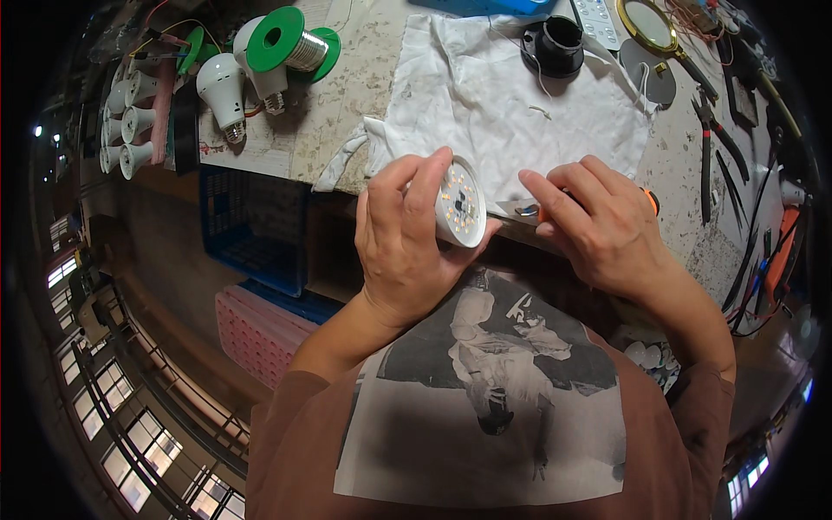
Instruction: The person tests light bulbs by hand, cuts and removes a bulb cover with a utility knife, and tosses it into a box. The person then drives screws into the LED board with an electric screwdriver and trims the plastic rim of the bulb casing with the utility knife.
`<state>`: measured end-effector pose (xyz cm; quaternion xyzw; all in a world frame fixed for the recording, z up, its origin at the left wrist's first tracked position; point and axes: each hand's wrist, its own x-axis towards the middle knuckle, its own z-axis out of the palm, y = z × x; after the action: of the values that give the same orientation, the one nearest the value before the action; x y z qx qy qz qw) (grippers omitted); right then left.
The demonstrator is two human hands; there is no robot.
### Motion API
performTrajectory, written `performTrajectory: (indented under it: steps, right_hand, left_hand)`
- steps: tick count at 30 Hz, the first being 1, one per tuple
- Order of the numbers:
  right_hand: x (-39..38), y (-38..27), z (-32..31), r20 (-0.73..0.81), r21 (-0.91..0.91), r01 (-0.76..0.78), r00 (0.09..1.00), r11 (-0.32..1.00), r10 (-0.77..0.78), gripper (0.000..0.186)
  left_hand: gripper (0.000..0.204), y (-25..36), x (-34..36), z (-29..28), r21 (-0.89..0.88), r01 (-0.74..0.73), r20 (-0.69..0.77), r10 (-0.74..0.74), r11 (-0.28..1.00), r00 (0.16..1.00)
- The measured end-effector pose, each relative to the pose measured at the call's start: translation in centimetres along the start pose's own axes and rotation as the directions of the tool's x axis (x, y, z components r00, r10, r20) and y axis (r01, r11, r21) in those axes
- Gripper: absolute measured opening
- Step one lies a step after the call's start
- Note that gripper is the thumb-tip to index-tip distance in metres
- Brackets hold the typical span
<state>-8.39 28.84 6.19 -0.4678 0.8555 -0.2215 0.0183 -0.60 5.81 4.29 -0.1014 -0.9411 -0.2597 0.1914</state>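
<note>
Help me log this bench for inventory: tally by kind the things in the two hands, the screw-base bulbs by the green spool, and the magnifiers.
Lamp with exposed LED board, left hand: 1
Orange-handled tool, right hand: 1
Screw-base bulbs by the green spool: 2
Magnifier: 1
Total: 5

The lamp [458, 204] is showing smooth white plastic around a board [465, 194] dotted with glossy chips. Soft, matt cloth [494, 108] is lying rumpled over a tabletop [342, 82] that is looking rough and flaked. Metal wire [308, 54] is gleaming — silvery, bright — on a shiny green plastic spool [270, 36], and the magnifier [648, 24] is shining brassy at its rim.
</note>
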Motion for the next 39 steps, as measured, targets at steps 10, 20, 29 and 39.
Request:
performTrajectory:
  steps: [10, 20, 29, 39]
  right_hand:
    - [-1.9, 0.6, -1.3, 0.082, 0.021, -0.013, 0.997, 1.000, 0.011, 0.035]
    - [-1.4, 1.1, -0.4, -0.037, 0.031, 0.055, 0.998, 0.998, -0.054, 0.029]
    - [-0.8, 0.9, -0.3, 0.027, 0.128, 0.051, 0.998, 0.991, -0.055, 0.035]
    - [-1.1, 0.1, -0.1, 0.056, 0.062, 0.023, 0.998, 0.998, -0.026, 0.035]
  left_hand:
    - [0.084, 0.0, 1.6, -0.2, -0.015, 0.054, 0.234, -0.049, 0.998, 0.971]
    - [0.094, 0.2, 0.2, 0.9, 0.008, -0.040, 0.122, 0.039, 0.999, 0.992]
    - [0.094, 0.4, -1.1, 1.4, 0.009, -0.065, 0.135, 0.063, 0.998, 0.989]
    - [0.082, 0.7, -1.6, 2.2, 0.008, -0.080, 0.077, 0.079, 0.997, 0.994]
